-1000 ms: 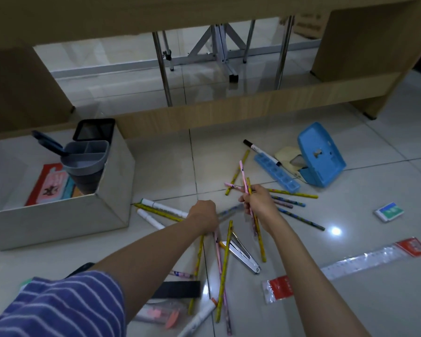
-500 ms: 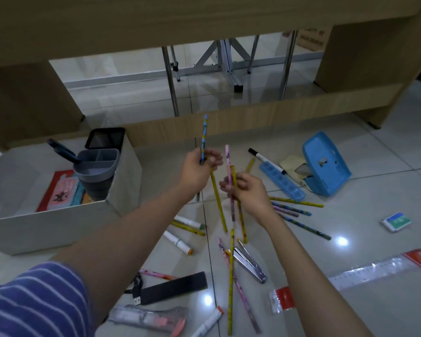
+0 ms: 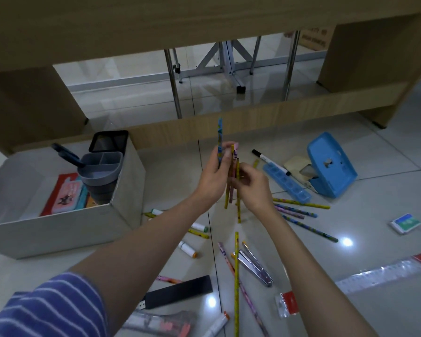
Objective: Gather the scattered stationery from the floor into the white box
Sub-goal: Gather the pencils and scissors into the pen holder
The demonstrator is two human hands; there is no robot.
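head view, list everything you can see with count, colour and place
white box: one, left, on the floor
grey organiser: one, inside the box
red and pink case: one, flat in the box
blue hole punch: one, right
blue tray: one, beside the punch
black marker: one, across the tray
loose pencils: several, yellow, blue, pink, right floor
yellow pencil: one, near centre
white markers: a few, by the box
ruler: one, clear, red ends, lower right
eraser: one, far right
held pencils: a bunch, upright
left hand: grip on pencils
right hand: grip on pencils
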